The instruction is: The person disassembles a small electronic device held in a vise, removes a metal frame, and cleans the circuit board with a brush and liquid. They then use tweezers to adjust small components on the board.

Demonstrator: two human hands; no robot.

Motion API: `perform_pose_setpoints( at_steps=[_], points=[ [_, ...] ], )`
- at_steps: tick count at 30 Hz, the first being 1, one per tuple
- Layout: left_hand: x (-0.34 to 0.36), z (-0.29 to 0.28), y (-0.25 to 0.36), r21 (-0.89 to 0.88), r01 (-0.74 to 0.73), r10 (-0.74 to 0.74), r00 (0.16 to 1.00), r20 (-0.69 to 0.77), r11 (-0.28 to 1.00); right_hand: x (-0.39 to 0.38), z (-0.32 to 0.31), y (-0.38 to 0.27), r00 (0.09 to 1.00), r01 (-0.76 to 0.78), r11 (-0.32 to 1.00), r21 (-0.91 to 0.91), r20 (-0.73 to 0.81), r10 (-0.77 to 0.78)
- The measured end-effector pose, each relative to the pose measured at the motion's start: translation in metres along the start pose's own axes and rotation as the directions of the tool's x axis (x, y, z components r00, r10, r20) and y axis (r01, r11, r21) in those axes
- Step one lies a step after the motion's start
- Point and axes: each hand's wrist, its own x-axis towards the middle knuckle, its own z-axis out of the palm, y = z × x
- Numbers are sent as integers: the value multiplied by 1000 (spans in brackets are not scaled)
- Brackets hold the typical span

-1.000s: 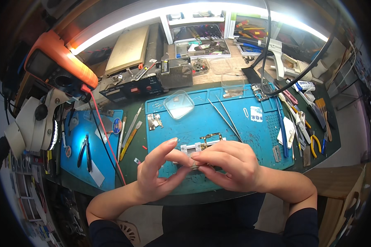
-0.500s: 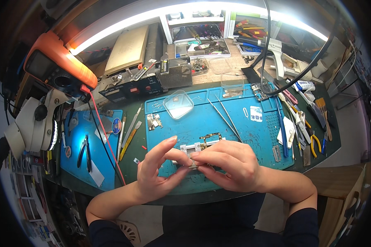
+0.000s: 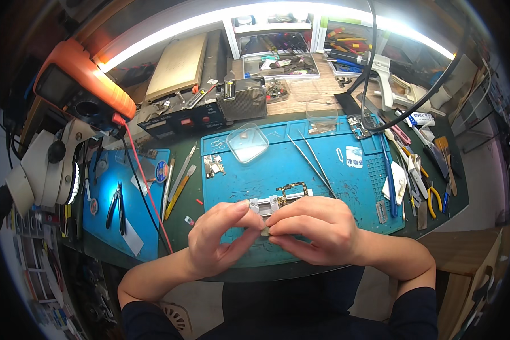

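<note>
My left hand (image 3: 224, 235) and my right hand (image 3: 317, 226) meet at the lower middle of the large blue mat (image 3: 238, 173), fingertips pinched on a small, flat pale piece (image 3: 264, 231), mostly hidden by fingers. Just beyond them sits a silver holder (image 3: 258, 204) with screws, partly covered by my hands. A dark circuit board with gold contacts (image 3: 289, 187) lies at the holder's right. Steel tweezers (image 3: 309, 158) rest behind it, beside a clear plastic box (image 3: 247, 141).
Left are an orange multimeter (image 3: 82, 79), a lit microscope (image 3: 45, 167) and pliers (image 3: 116, 207) on a smaller mat. A black device (image 3: 181, 122) stands behind. Brushes, yellow pliers (image 3: 435, 201) and other tools crowd the right, under a looping black cable (image 3: 419, 105).
The raised forefinger of my left hand has bent lower toward the pinched piece. My right hand's fingers have shifted slightly, still meeting the left ones. The bench items stand as before.
</note>
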Motion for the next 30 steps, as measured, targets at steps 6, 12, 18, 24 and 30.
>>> perform_pose_setpoints(
  at_steps=[6, 12, 18, 24, 30],
  points=[
    [-1, 0, 2, -146, 155, -155, 988, 7, 977, 0, -2, 2, 1000, 10, 1000, -19, -12, -11],
    [2, -1, 2, -196, 164, -162, 986, 28, 967, 1, -3, 2, 1000, -2, 1000, -10, -17, 2],
    [1, -2, 1, -185, 154, -149, 988, 39, 971, 0, -4, 2, 1000, 2, 1000, -11, 0, -2],
    [1, -2, 2, -182, 148, -143, 989, 39, 972, 0, -4, 1, 1000, -2, 1000, -20, -19, 2],
    [0, 1, 0, -191, 154, -154, 988, 16, 969, -1, -3, 4, 999, -9, 1000, -25, -54, 8]
  ],
)
